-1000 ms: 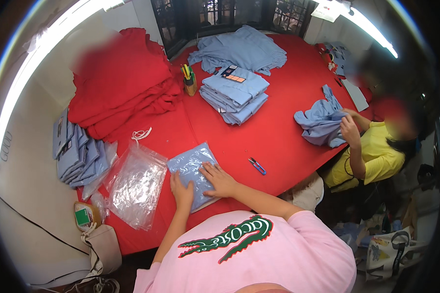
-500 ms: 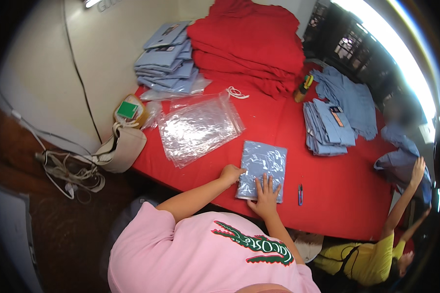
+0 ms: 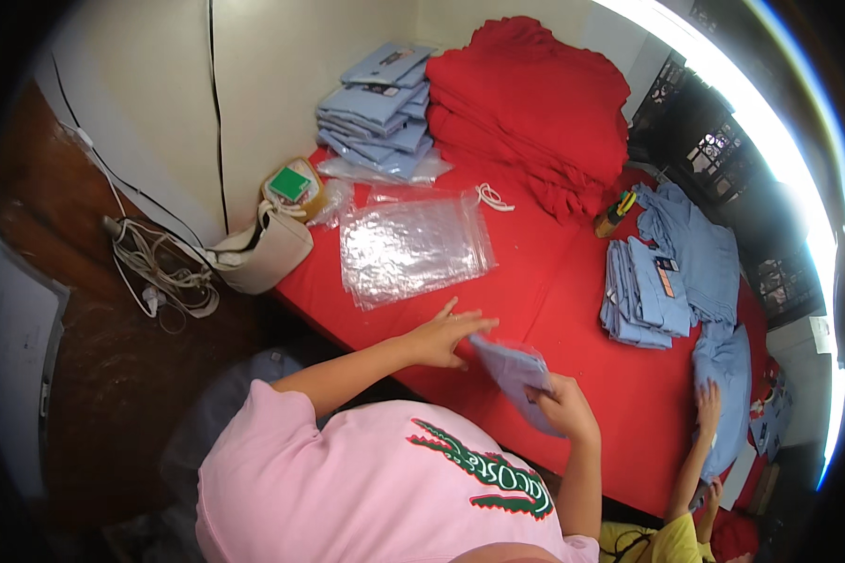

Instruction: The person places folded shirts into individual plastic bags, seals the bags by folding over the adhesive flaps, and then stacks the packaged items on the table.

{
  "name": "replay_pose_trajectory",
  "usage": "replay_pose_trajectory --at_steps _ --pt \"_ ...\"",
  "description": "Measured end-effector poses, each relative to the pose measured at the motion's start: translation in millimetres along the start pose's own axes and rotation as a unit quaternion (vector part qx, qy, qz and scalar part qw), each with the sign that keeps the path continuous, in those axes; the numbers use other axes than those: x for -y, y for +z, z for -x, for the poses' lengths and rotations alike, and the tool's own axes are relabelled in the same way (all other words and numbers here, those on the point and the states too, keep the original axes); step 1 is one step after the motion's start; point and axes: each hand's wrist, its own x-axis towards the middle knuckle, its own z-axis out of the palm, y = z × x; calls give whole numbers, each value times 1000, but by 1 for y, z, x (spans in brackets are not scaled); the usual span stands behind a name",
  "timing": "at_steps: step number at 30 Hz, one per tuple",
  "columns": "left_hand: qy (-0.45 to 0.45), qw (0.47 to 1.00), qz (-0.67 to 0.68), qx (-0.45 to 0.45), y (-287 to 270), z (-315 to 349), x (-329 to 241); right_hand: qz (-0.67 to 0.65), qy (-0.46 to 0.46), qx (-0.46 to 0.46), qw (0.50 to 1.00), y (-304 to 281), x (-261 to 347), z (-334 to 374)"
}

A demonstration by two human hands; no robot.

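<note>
A flat, folded blue garment in clear plastic (image 3: pixel 509 368) is slanting above the table (image 3: pixel 559 291), held in the right hand (image 3: pixel 565 405).

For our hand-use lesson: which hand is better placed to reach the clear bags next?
Probably the left hand: open and nearer the clear bags; the right hand grips the blue packet.

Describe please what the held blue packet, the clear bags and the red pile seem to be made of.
Blue packet: probably cloth inside shiny clear film; pale glints, though blurred.
Clear bags: likely thin, glossy plastic; white glare, red table showing through.
Red pile: apparently matt fabric; soft folds, fibre unclear.
</note>
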Motion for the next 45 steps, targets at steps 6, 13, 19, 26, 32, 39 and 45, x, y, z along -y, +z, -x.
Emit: replay_pose_trajectory --at_steps 6,13,19,26,32,39,45 --pt "-89 974 207 28 -42 35 16 -222 4 -50 974 15 12 -23" --pt "-99 927 190 -307 -157 34 125 -143 6 -344 928 18 -25 -78" --pt "-124 857 243 -438 -417 -4 165 -77 123 -272 951 51 -25 -113" --pt "-209 773 -129 -585 -617 -61 290 -16 122 -73 990 127 36 -189" --pt "-80 853 6 -515 -409 -99 267 111 79 -120 983 143 16 -201" --pt "-89 942 -78 -315 -136 44 244 186 32 -130 973 137 25 -227" --pt "-156 934 -159 -280 -115 105 271 266 -84 -93 956 175 44 -285"
